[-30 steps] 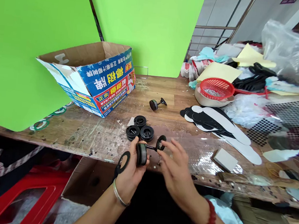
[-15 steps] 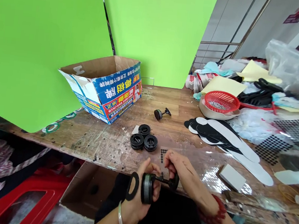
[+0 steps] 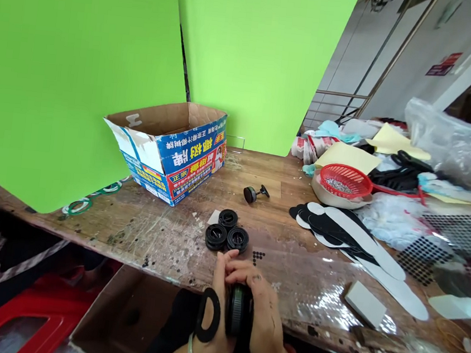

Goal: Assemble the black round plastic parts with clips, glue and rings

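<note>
Across the worktop point(image 3: 275, 220) the box point(image 3: 192, 166) stays put, and here's the change: at the near edge the hands come together. From my remote seat I see the left hand point(image 3: 223, 313) holding the wheel point(image 3: 235, 312), rim toward me, while the right hand point(image 3: 262, 314), out at the rod's far end a moment ago, now cups the wheel's other side. So the wheel sits enclosed between them; the rod is hidden, and I can't tell whether the right fingers grip anything. Textures now: scuffed wood, glossy printed cardboard, a ribbed black rim. Just beyond the fingertips, three round black coils point(image 3: 216, 236) cluster. Thinnest of all, a flat oval loop point(image 3: 205, 336) lies against the left hand.
</note>
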The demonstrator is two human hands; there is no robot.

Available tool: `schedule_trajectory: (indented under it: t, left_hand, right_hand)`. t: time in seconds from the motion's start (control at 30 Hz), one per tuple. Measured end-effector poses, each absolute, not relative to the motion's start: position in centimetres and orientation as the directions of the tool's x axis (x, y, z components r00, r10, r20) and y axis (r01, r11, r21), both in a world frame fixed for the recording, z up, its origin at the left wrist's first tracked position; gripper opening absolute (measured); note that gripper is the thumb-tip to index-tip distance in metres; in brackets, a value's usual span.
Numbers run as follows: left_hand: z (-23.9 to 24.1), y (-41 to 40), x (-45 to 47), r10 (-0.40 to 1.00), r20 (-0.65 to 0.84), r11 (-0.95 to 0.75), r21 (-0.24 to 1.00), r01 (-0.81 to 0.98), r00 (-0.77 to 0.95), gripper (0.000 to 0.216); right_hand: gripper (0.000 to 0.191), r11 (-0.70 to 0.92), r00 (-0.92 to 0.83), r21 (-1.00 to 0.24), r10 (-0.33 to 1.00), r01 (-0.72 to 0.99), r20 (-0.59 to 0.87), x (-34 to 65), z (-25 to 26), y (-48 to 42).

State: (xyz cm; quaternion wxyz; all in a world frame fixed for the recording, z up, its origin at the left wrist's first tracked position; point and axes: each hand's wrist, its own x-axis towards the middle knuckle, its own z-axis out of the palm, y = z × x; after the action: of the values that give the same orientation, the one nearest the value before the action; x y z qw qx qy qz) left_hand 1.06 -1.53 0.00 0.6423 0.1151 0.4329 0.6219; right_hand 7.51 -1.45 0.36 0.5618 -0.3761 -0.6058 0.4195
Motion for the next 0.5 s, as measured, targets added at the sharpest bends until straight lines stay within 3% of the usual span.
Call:
schedule_trajectory:
  t: [0.07, 0.13, 0.2, 0.27, 0.3, 0.37, 0.43, 0.5]
  left_hand:
    - [-0.1, -0.4, 0.7, 0.87, -0.462, 0.203, 0.651, -0.732, -0.17, 0.058]
    - [-0.6, 0.8, -0.1, 0.876, -0.392, 0.119, 0.74, -0.662, -0.281, 0.051]
    - [-1.6, 1.9, -1.4, 0.882, -0.161, -0.04, 0.911, -0.41, -0.442, 0.039]
    - [-2.7, 2.8, -2.7, 0.857, 0.166, -0.185, 0.983, 0.009, -0.487, 0.026]
    - [-3.3, 3.2, -3.3, 0.848, 0.31, -0.23, 0.946, 0.229, -0.429, 0.021]
    - [-4.2, 3.7, -4.2, 0.863, 0.452, -0.259, 0.78, 0.569, -0.226, 0.028]
    - [-4.8, 4.1, -4.6, 0.899, 0.432, -0.23, 0.609, 0.759, -0.074, 0.047]
    - [-5.3, 4.5, -4.6, 0.927, 0.373, -0.174, 0.5, 0.848, -0.03, 0.061]
  right_hand:
    - [0.048, 0.341, -0.141, -0.94, 0.93, -0.012, 0.339, 7.4, 0.7, -0.1]
    - [0.052, 0.274, -0.203, -0.959, 0.945, 0.074, 0.255, 7.8, 1.1, 2.6]
    - [0.059, 0.201, -0.178, -0.948, 0.971, 0.247, 0.159, 8.4, 1.2, 6.8]
    - [0.059, 0.221, -0.081, -0.844, 0.975, 0.488, 0.209, 9.3, 0.7, 11.5]
    - [0.056, 0.236, -0.064, -0.75, 0.966, 0.617, 0.252, 9.6, 0.3, 13.8]
    - [0.049, 0.23, -0.048, -0.68, 0.96, 0.696, 0.276, 10.0, -1.0, 17.2]
    - [0.043, 0.241, -0.063, -0.632, 0.955, 0.737, 0.29, 9.8, -2.5, 18.9]
    - [0.039, 0.267, -0.09, -0.585, 0.945, 0.766, 0.314, 9.2, -3.8, 19.3]
